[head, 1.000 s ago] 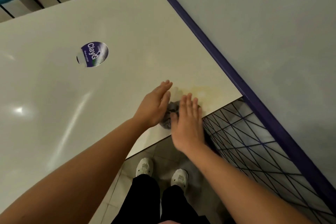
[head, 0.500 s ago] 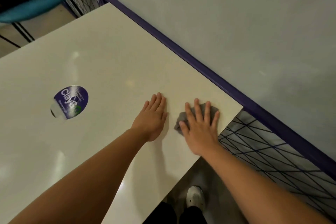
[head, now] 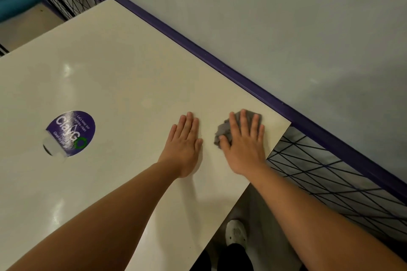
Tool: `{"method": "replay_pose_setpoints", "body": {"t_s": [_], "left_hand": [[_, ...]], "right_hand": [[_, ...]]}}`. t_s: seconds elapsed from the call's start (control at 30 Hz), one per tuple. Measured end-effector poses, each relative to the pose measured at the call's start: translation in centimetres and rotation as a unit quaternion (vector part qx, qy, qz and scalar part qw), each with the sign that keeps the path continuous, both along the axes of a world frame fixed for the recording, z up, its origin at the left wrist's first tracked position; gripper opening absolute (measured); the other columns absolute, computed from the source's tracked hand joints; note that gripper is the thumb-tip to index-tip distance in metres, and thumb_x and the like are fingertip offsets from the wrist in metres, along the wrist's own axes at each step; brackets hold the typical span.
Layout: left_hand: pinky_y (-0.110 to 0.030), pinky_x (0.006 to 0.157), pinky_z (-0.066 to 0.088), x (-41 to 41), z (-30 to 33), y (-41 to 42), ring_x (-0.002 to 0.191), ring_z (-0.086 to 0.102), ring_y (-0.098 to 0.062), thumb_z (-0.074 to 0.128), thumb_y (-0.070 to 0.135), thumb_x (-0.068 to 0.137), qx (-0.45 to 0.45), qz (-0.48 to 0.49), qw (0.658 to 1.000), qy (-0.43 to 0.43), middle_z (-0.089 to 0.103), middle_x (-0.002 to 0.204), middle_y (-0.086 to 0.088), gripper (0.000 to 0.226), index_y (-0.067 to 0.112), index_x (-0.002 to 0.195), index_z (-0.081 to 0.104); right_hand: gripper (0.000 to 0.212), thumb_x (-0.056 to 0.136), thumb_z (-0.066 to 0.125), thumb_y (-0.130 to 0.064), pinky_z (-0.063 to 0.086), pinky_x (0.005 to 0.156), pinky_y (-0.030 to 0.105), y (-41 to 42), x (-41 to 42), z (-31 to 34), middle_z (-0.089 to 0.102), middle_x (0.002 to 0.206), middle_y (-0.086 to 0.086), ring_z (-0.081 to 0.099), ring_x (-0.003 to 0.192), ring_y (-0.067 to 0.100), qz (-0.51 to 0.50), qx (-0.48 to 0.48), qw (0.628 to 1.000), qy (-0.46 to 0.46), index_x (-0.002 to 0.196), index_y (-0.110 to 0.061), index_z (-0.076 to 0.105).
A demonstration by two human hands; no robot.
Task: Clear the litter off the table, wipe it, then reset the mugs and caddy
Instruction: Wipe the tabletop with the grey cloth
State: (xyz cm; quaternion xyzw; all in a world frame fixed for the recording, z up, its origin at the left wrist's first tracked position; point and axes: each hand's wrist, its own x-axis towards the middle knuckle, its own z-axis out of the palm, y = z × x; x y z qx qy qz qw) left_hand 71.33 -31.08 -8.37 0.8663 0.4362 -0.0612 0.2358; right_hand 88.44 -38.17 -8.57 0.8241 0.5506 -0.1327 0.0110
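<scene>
We see the table (head: 123, 86), pale and glossy, running away from us with its right corner close to the purple rail (head: 220, 66) of a wire-mesh fence (head: 326, 182). Our right hand (head: 244, 145) lies flat on the grey cloth (head: 222, 132) near that corner, fingers straight and slightly spread, pressing the cloth down onto the tabletop; the cloth is bunched, showing beyond the fingertips and beside the thumb, and it sits just inside the table's right edge. Our left hand (head: 185, 143) rests palm down on the bare tabletop just beside the right one, fingers straight and close together, holding nothing; the two hands are apart, with a narrow strip of table between them. Farther left on the table is a round purple sticker (head: 70, 133), partly peeled or torn at its lower left. Beyond the far corner of the table we see part of a teal chair (head: 24, 0). Below the table's near edge, a white shoe (head: 236, 232) and a dark trouser leg stand on the floor. A plain grey wall (head: 286, 17) rises behind the rail.
</scene>
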Motion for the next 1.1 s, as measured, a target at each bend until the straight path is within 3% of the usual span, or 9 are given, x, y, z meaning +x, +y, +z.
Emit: {"method": "replay_pose_setpoints", "body": {"t_s": [0.1,0.23,0.43,0.63,0.77,0.87,0.97,1.1], "left_hand": [[-0.033,0.117,-0.016,0.0,-0.2,0.0,0.14,-0.033,-0.014,0.009,0.04,0.103,0.0,-0.001,1.0,-0.002,-0.031,0.154,0.002,0.057,0.019,0.149,-0.019],[-0.032,0.116,-0.016,-0.1,-0.2,0.0,0.14,-0.033,-0.015,0.009,0.039,0.103,0.002,-0.001,1.0,-0.004,-0.031,0.154,0.001,0.058,0.018,0.149,-0.018],[-0.032,0.116,-0.016,-0.1,-0.1,0.2,0.139,-0.033,-0.014,0.01,0.039,0.103,-0.005,-0.004,1.0,-0.005,-0.031,0.154,0.001,0.057,0.02,0.149,-0.019],[-0.032,0.116,-0.017,-0.1,-0.1,0.2,0.139,-0.033,-0.014,0.01,0.038,0.103,-0.008,-0.002,1.0,-0.008,-0.032,0.153,0.002,0.057,0.02,0.148,-0.02],[-0.032,0.116,-0.017,-0.2,-0.1,0.2,0.139,-0.033,-0.015,0.009,0.039,0.103,0.0,-0.004,1.0,-0.001,-0.032,0.153,0.001,0.058,0.019,0.148,-0.021],[-0.033,0.117,-0.015,-0.2,-0.1,0.2,0.139,-0.033,-0.015,0.01,0.039,0.103,-0.001,-0.005,1.0,-0.006,-0.032,0.153,0.001,0.058,0.019,0.148,-0.02],[-0.034,0.118,-0.014,-0.2,-0.2,0.1,0.139,-0.033,-0.015,0.01,0.039,0.103,-0.001,-0.004,1.0,-0.011,-0.032,0.153,0.002,0.058,0.019,0.149,-0.019],[-0.032,0.116,-0.016,-0.1,-0.3,0.1,0.14,-0.032,-0.015,0.011,0.038,0.103,0.007,0.001,1.0,-0.009,-0.03,0.155,0.001,0.058,0.019,0.149,-0.018]], "right_hand": [[0.071,0.095,0.012,-0.058,-0.006,0.117,0.056,-2.5,-0.2,0.1,-0.02,0.158,0.012,-0.024,0.14,0.042,-0.07,0.003,0.998,-0.009,0.151,-0.023,-0.013],[0.068,0.088,-0.007,-0.064,-0.017,0.113,0.053,-3.4,-4.3,0.9,-0.029,0.154,0.009,-0.035,0.135,0.043,-0.019,-0.016,0.999,0.021,0.148,-0.033,-0.018],[0.071,0.09,0.007,-0.069,-0.008,0.116,0.057,1.9,1.0,-0.2,-0.022,0.157,0.004,-0.028,0.138,0.044,-0.031,-0.015,0.999,0.013,0.149,-0.036,-0.016],[0.074,0.095,0.012,-0.059,0.0,0.118,0.053,-1.7,1.4,0.1,-0.008,0.16,0.016,-0.017,0.143,0.042,-0.137,0.01,0.991,0.006,0.153,-0.016,-0.004],[0.074,0.093,0.002,-0.056,-0.003,0.118,0.048,-2.4,-3.7,0.4,-0.008,0.16,0.013,-0.018,0.144,0.038,-0.039,0.025,0.999,0.014,0.153,-0.012,0.001],[0.076,0.093,0.004,-0.06,-0.005,0.118,0.046,-0.4,-2.3,0.1,-0.013,0.159,0.011,-0.021,0.143,0.035,-0.011,0.017,1.0,0.013,0.152,-0.014,-0.005],[0.077,0.095,0.014,-0.061,-0.003,0.119,0.049,0.7,2.6,0.2,-0.013,0.159,0.012,-0.019,0.144,0.036,-0.075,0.009,0.997,0.009,0.152,-0.014,-0.006],[0.078,0.095,0.012,-0.06,-0.002,0.12,0.048,-1.6,4.1,-0.3,-0.009,0.16,0.015,-0.015,0.145,0.037,-0.138,0.012,0.99,0.001,0.152,-0.008,-0.003]]}}
